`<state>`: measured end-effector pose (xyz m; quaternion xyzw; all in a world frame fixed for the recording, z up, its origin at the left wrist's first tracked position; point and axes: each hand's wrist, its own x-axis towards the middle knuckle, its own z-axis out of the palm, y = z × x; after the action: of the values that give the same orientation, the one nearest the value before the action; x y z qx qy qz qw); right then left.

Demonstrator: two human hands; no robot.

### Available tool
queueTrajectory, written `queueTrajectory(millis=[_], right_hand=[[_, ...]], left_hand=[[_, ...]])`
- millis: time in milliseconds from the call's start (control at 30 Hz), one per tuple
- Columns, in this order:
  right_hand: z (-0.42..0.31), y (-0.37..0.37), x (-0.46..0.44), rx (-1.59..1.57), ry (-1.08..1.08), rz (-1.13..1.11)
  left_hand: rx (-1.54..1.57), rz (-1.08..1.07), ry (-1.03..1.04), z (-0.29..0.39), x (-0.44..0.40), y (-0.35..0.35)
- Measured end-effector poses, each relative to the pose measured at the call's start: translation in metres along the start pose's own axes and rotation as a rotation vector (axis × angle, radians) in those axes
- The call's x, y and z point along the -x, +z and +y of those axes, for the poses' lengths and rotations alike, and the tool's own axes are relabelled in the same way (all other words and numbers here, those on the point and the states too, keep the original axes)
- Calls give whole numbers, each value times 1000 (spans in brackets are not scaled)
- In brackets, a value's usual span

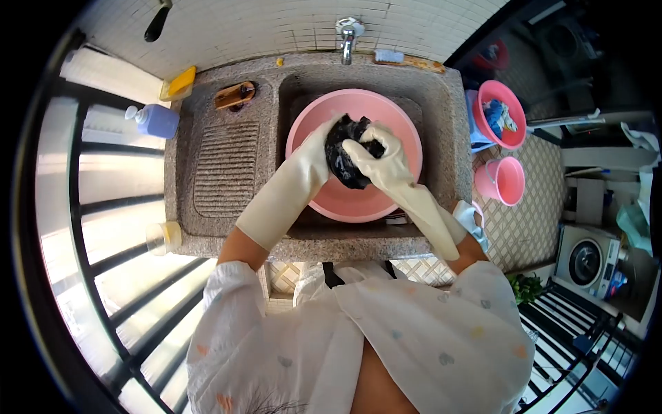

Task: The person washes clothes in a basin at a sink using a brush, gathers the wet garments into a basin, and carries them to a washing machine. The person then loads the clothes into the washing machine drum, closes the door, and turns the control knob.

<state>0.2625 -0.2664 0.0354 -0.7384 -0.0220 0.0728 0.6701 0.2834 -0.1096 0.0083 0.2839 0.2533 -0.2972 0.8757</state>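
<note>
Both my hands wear long cream rubber gloves. Bunched between them is a wet, shiny black cloth (348, 165), held above a pink basin (318, 114) that stands in the stone sink (441, 138). My left hand (323, 148) grips the cloth's left side, its fingers partly hidden behind the dark folds. My right hand (379, 155) is closed on the right side, fingers curled over the cloth. What kind of garment or cloth it is, I cannot make out.
Left of the basin is a ridged washboard (226, 169) with a wooden brush (234, 95) above it. A faucet (347, 45) is behind the basin. A purple pump bottle (157, 121) stands left. Pink tub (507, 93) and pink bucket (510, 181) are at right.
</note>
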Motion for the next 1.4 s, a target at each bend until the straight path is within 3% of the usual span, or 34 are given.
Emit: queueTrajectory(millis=[67,100,200,233,267,333,367,400,500,533,600,633,733,767,867,933,967,1000,1067,1133,1200,1267,1333,1400], right_hand=[[-8,-10,-4,368,-687,-106],[-22,-13,1,415,-758,-180],[-49,-18,6,471,-803,-356],[-49,-18,4,469,-805,-362],[-48,-17,2,547,-860,-446],[-42,-15,-1,624,-911,-530],[-37,-11,-2,657,-1015,-581],[-34,-8,-3,690,-1117,-630],[-25,-3,9,870,-1060,-816],[-18,2,11,942,-1033,-888],[12,16,14,912,-1018,-929],[28,21,15,879,-1010,-977],[49,28,18,925,-1119,-941],[56,34,16,915,-999,-1050],[58,31,6,1062,-1008,-1126],[32,23,-7,1229,-1011,-1188],[20,18,-12,1319,-1005,-1216],[4,11,-17,1327,-995,-1213],[-21,-3,-26,924,-407,-748],[-19,-7,-36,698,51,-397],[-25,-21,-41,612,153,-143],[-52,-33,-28,500,347,20],[-30,-53,-25,154,329,144],[-36,-63,-15,-112,320,197]], left_hand=[[-62,-155,-123,3,-15,-13],[-396,-181,9,9,-8,3],[-483,-153,-193,24,11,32],[-680,-95,-40,24,25,44],[-676,-91,-38,24,21,42],[-664,22,-240,24,11,37],[-676,157,-216,20,10,40],[-677,156,-219,18,6,36],[-1189,-6,-156,17,2,29],[-1194,-10,-161,15,2,30],[-1610,170,-169,11,16,47],[-1725,147,-169,10,13,41],[-1717,149,-166,3,7,22],[-1716,151,-170,0,4,18],[-1714,323,-223,-11,-11,-5],[-1113,398,-180,-18,-33,-50],[-677,268,-63,-18,-29,-62],[-679,258,-66,-19,-28,-65],[-100,264,65,-20,-26,-69],[-294,426,119,-15,1,-65],[-519,533,368,-31,14,-98],[-805,726,438,-58,42,-131],[-900,905,236,-79,97,-92],[-762,790,-16,-102,78,-140]])
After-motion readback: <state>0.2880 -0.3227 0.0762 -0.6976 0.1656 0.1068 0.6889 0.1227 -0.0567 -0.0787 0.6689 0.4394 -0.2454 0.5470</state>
